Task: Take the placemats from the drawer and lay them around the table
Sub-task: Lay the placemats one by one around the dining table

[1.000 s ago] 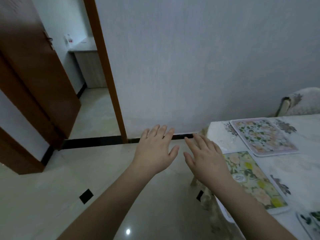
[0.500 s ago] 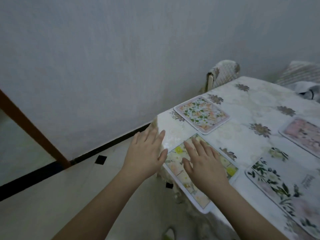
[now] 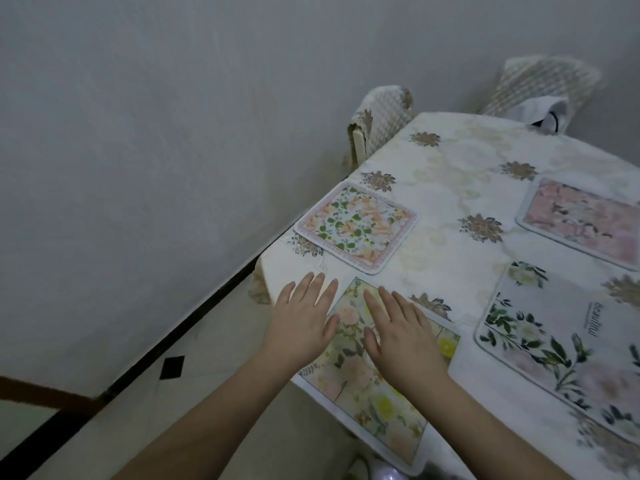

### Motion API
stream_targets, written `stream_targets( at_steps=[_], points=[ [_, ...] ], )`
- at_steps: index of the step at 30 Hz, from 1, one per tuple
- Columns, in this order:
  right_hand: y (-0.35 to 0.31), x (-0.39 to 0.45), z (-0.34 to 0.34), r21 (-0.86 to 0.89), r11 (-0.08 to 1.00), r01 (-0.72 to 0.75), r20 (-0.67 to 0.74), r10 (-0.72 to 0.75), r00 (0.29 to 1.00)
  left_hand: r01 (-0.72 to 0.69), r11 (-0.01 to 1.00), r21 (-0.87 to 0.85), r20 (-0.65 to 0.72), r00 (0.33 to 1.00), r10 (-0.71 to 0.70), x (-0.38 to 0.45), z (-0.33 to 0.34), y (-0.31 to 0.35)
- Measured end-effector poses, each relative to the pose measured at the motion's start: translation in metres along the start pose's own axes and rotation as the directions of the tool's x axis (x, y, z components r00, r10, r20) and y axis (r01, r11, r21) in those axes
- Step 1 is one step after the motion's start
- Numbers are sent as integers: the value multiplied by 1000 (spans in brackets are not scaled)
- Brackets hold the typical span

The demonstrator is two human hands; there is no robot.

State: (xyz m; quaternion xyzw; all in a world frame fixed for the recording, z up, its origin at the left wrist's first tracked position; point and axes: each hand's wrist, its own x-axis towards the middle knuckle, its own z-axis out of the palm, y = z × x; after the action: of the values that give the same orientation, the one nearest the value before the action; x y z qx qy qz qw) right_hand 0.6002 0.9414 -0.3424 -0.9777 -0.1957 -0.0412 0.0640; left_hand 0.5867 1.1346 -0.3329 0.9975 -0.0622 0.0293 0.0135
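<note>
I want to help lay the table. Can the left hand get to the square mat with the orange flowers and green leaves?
Probably yes. The left hand lies flat near the table corner, and only bare tablecloth lies between it and the square orange-flowered placemat.

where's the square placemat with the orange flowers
In the head view the square placemat lies near the table's left corner, just beyond the yellow-flowered placemat under both hands.

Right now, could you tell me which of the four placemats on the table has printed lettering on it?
The white placemat with dark green leaves, right of the hands. It bears a printed word near its far edge; the yellow-flowered, orange-flowered and pink ones show only flowers.
</note>
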Motion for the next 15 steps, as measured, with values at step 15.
stream_targets(
  at_steps=[15],
  points=[
    [-12,6,56,45,866,-497,-111,499,859,-431,893,-126,95,891,444,76,77,-33]
  ],
)
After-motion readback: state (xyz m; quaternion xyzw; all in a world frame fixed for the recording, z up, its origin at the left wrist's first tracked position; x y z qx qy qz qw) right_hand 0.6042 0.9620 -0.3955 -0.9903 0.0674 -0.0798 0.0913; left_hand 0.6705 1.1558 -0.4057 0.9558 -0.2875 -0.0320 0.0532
